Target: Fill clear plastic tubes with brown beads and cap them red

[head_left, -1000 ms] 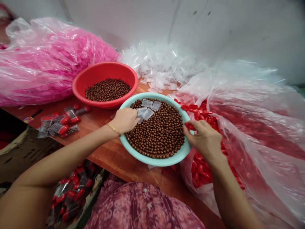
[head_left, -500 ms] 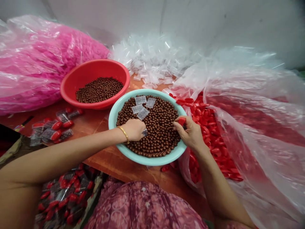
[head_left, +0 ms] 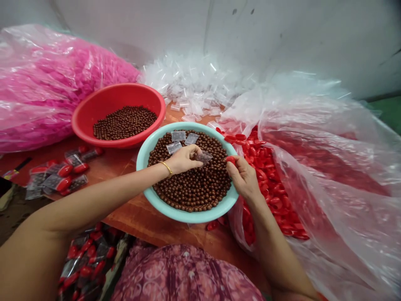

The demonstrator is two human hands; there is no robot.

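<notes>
1. Teal bowl, centre of frame, on the table, loaded with brown beads. Work is happening over it.
2. Left hand: pinched on a clear box, just above the beads mid-bowl. Can't tell if the beads seen there are in the box or behind it.
3. Right hand: thumb and fingers closed on a red cap at the bowl's right rim. Hands apart, cap not on the box.
4. Step, my read: box being filled by scooping, cap held ready. Next move likely calls for bringing box and cap together, open end up so nothing spills, then a square press.
5. Parts: loose boxes on the beads toward the top of the bowl; red caps heaped right of centre; capped boxes at left of frame.
6. Vs half a second ago: left hand was fisted low into the beads, box mostly hidden; now it's up, box exposed. Right hand's cap grip about the same. Four loose boxes showed then, three now; the other may be behind the hand.
</notes>
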